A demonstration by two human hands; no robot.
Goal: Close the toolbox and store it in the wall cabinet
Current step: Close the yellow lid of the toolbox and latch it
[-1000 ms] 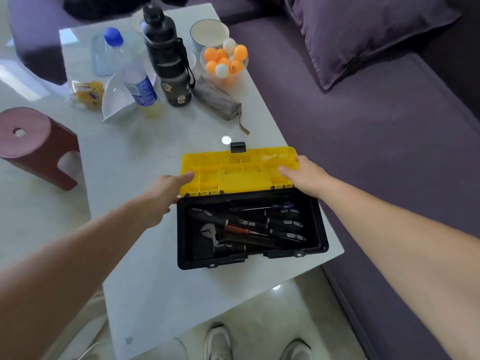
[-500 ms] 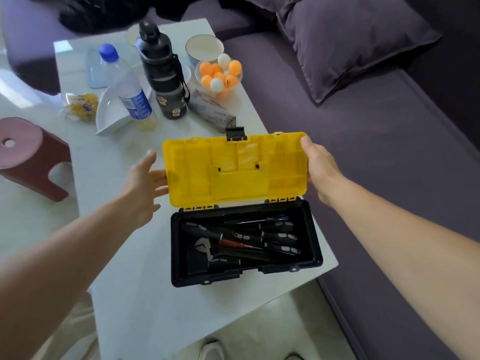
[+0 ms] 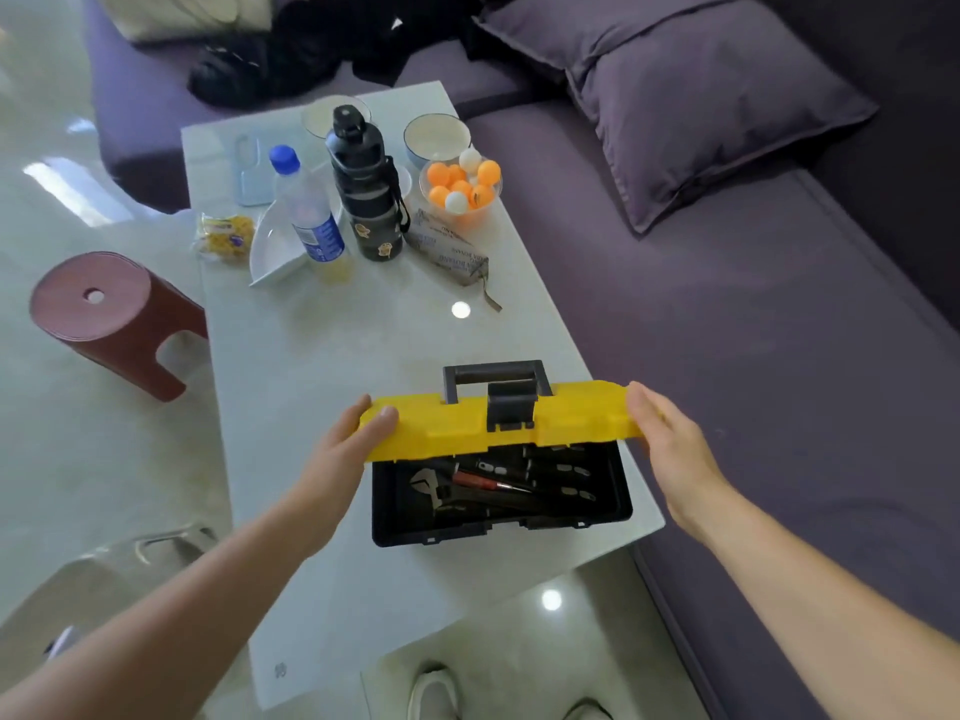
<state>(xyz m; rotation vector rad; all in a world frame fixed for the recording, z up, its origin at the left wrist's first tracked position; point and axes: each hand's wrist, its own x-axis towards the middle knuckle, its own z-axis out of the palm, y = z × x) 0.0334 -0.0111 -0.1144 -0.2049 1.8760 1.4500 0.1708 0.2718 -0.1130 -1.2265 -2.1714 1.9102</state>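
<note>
Now my hands, left hand (image 3: pixel 347 445) and right hand (image 3: pixel 670 449), grip the yellow plastic lid (image 3: pixel 498 426), swung from upright nearly down over the black toolbox base (image 3: pixel 501 519); latching next.

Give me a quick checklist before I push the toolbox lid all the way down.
1. Both ends of the yellow lid held: ok, left hand and right hand grip one end each.
2. Tools lying below the black base rim: cannot tell, the lid hides the back half.
3. Fingers clear of the closing seam: not ok, a left fingertip wraps the lid's front edge.
4. Latch free to swing down: ok, it hangs at the lid's front.
5. Base fully on the table: ok, though it sits near the sofa-side edge.
</note>
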